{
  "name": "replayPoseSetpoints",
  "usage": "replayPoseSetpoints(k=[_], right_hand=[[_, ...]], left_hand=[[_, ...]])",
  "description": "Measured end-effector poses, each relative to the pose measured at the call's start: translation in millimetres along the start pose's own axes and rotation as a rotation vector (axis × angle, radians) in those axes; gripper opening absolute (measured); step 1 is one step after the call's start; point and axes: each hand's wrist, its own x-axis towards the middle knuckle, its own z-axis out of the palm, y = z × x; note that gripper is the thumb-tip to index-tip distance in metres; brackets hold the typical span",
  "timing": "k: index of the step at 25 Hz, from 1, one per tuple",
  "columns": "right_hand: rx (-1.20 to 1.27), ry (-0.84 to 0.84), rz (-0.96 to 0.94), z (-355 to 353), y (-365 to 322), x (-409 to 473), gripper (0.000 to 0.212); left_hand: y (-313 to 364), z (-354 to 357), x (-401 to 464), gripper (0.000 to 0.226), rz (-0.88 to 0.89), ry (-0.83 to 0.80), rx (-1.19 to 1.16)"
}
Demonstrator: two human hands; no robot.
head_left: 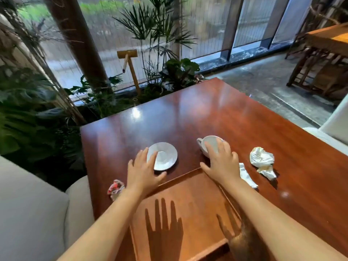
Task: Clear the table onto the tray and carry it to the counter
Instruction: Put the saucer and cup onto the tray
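A wooden tray (188,208) lies on the dark red table (216,113) right in front of me, with nothing in it. Beyond its far edge a white saucer (166,155) sits on the table; my left hand (144,170) is spread over its near left rim, fingers apart. A white cup (209,143) stands to the right of the saucer, and my right hand (221,162) reaches over its rim with fingers apart, touching or nearly touching it. Neither hand has closed on anything.
A crumpled white napkin (262,160) and a folded white paper (246,176) lie right of the tray. A crumpled red-and-white wrapper (115,188) lies at the table's left edge. Pale sofa cushions (32,210) sit left; plants and a window stand beyond the table.
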Motion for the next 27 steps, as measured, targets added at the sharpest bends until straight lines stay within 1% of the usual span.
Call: replayPoseSetpoints(k=[1,2,4,6,8,10,11,14,18,21,24,27], right_hand=[[-0.002,0.013,0.022,11.0,3.8,12.5,0.078],[-0.038,-0.029,0.059,19.3,5.8,22.6,0.079],[-0.067,-0.130,0.098,32.0,11.3,45.3,0.079],[-0.080,-0.186,0.125,47.2,16.0,64.7,0.081],[-0.059,-0.258,0.157,57.2,19.0,76.7,0.082],[-0.027,-0.328,0.198,60.5,22.8,85.4,0.082],[-0.014,-0.327,0.215,60.3,23.0,87.7,0.081],[0.010,-0.266,0.225,60.6,22.4,88.7,0.077],[0.071,-0.265,0.222,61.8,21.2,89.5,0.075],[0.158,-0.251,0.214,55.5,20.4,82.6,0.077],[0.265,-0.181,0.115,42.3,12.9,60.2,0.078],[0.248,-0.177,-0.047,31.7,-1.6,23.9,0.081]], left_hand=[[-0.8,12.6,15.6,0.080,-0.032,-0.033,-0.009],[-0.6,24.3,30.6,0.081,-0.057,-0.056,-0.003],[-4.2,36.7,60.0,0.088,-0.092,-0.164,0.018],[-9.2,55.0,83.2,0.095,-0.098,-0.272,0.017],[-15.3,69.3,97.6,0.102,-0.122,-0.380,0.024],[-17.7,75.8,106.9,0.108,-0.144,-0.449,0.012],[-17.3,76.6,109.4,0.111,-0.148,-0.462,0.007],[-15.0,77.4,114.3,0.118,-0.131,-0.465,0.033],[-9.5,84.3,115.7,0.114,-0.110,-0.392,0.074],[-6.6,76.6,112.8,0.111,-0.199,-0.360,-0.055],[0.1,56.8,85.9,0.111,-0.198,-0.265,-0.123],[10.0,50.3,27.7,0.116,-0.119,-0.219,-0.087]])
